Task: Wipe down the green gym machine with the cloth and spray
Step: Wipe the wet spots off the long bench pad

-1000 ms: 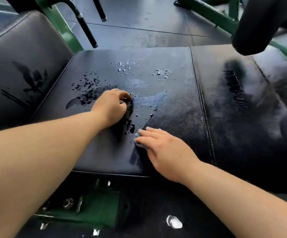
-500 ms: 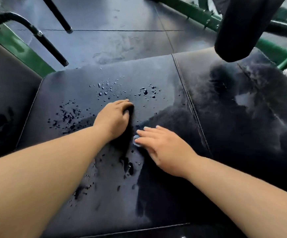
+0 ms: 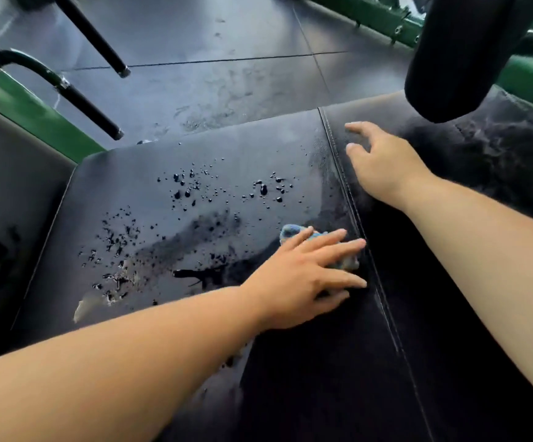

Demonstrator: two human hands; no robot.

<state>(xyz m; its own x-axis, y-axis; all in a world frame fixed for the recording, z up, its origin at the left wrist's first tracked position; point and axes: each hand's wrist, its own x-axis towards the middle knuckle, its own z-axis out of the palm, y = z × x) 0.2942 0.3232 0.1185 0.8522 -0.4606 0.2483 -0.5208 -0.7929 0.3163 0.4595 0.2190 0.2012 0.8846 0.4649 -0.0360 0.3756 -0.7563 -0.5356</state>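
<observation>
The fingers (image 3: pixel 338 247) of your left hand (image 3: pixel 303 275) lie straight and spread, pressing flat on the one blue cloth (image 3: pixel 290 231). It is bunched beneath them, and only scraps of it show past the knuckles and between the fingertips. Those fingertips end just beside the single stitched seam (image 3: pixel 341 173) that divides the black seat pad (image 3: pixel 227 161) into two panels.

Across that seam, up and away from the cloth, your right hand (image 3: pixel 386 167) holds nothing, its fingers loosely extended over the far panel (whether they touch the vinyl, you cannot tell).

To the outer side of your left fingers, the near panel is wet, with scattered droplets (image 3: pixel 188 186) and dark smears. Beyond your right hand hangs one black roller pad (image 3: pixel 456 52). Past the wet panel, two black bars (image 3: pixel 90 106) slant across the dark floor (image 3: pixel 211 59). Beside them runs the green frame (image 3: pixel 35 122), and more green tubing runs behind the roller.
</observation>
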